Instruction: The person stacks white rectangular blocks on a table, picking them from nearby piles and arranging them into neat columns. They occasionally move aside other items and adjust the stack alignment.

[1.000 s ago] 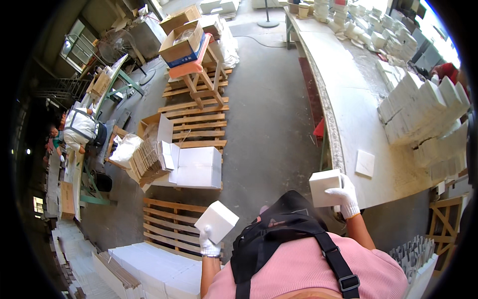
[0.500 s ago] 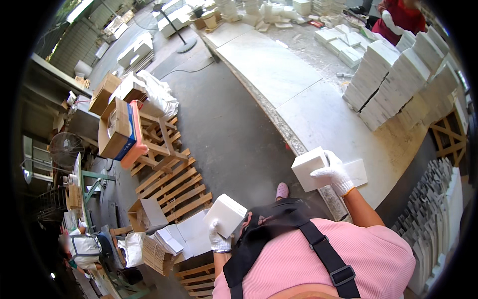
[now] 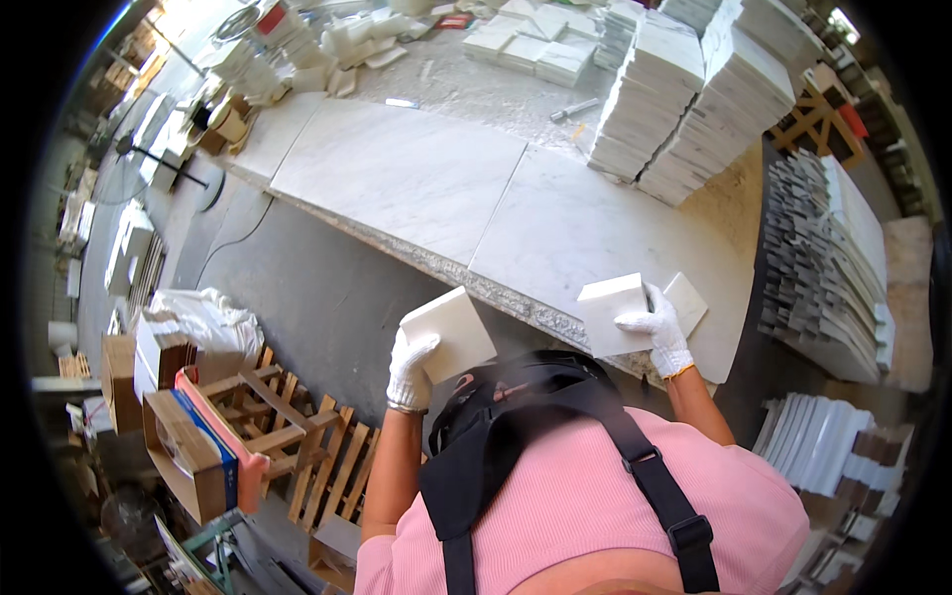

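Observation:
My gloved left hand (image 3: pixel 408 373) is closed on the near-left edge of a square white stone tile (image 3: pixel 456 332), its thumb across the broad face. That tile is held tilted, just off the front edge of the long marble-topped table (image 3: pixel 595 233). My right hand (image 3: pixel 662 329), in a white glove too, grips a thick white block of tiles (image 3: pixel 612 315) at the table's front edge, thumb over the near face. How many pieces make up this block I cannot make out. Behind the right hand, a single white tile (image 3: pixel 688 303) lies on the marble, partly covered by the glove.
Tall stacks of marble tiles (image 3: pixel 650 89) stand at the table's far right. Low tile piles (image 3: pixel 545 45) lie further back. Upright slabs (image 3: pixel 828 258) line the right side. Wooden pallets (image 3: pixel 332 466), a cardboard box (image 3: pixel 183 461) and a standing fan (image 3: pixel 164 164) are on the left.
My body has turned right, and the view has swung with it. The left hand has lifted its tile up from beside the cartons toward the table's edge. The right hand keeps its block.

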### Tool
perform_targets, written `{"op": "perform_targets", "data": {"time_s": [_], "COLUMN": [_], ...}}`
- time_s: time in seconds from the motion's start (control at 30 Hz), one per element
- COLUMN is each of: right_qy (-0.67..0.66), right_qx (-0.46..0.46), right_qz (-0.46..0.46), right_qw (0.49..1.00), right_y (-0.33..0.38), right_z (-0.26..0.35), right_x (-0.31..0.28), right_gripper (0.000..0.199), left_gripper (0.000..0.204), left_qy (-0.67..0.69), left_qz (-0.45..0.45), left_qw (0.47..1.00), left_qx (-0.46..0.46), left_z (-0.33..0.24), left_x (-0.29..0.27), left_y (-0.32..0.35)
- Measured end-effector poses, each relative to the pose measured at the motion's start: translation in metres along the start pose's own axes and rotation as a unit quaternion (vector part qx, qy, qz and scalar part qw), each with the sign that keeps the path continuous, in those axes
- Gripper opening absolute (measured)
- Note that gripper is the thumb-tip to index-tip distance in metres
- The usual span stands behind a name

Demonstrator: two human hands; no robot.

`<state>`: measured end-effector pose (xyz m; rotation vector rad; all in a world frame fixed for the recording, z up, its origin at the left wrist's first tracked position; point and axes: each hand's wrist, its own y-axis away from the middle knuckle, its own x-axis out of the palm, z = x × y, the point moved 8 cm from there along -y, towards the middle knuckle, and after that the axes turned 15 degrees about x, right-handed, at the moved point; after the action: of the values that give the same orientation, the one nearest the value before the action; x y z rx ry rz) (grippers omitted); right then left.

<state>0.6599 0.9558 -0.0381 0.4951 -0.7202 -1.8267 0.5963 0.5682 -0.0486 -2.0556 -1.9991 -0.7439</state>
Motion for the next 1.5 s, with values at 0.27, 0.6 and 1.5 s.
{"op": "perform_targets", "data": {"time_s": [0.27, 0.6, 1.5], "right_qy": [-0.155, -0.255, -0.325], "right_qx": [-0.017, -0.01, 0.057], "right_qz": [-0.102, -0.17, -0.042], "right_qw": [0.982, 0.952, 0.943], "right_y": [0.009, 0.002, -0.068], "right_z": [0.0, 0.01, 0.076], "right_x": [0.0, -0.042, -0.071], "right_gripper": [0.072, 0.071, 0.057], "left_gripper": [0.061, 0.066, 0.074], "left_qy": [-0.086, -0.254, -0.598], "left_qz": [0.213, 0.321, 0.515], "left_qw": [0.965, 0.888, 0.613], "left_qx": [-0.125, -0.208, -0.038], "left_z": [0.045, 0.161, 0.14], "left_x": [0.093, 0.245, 0.313], "left_y": [-0.168, -0.223, -0.226]}}
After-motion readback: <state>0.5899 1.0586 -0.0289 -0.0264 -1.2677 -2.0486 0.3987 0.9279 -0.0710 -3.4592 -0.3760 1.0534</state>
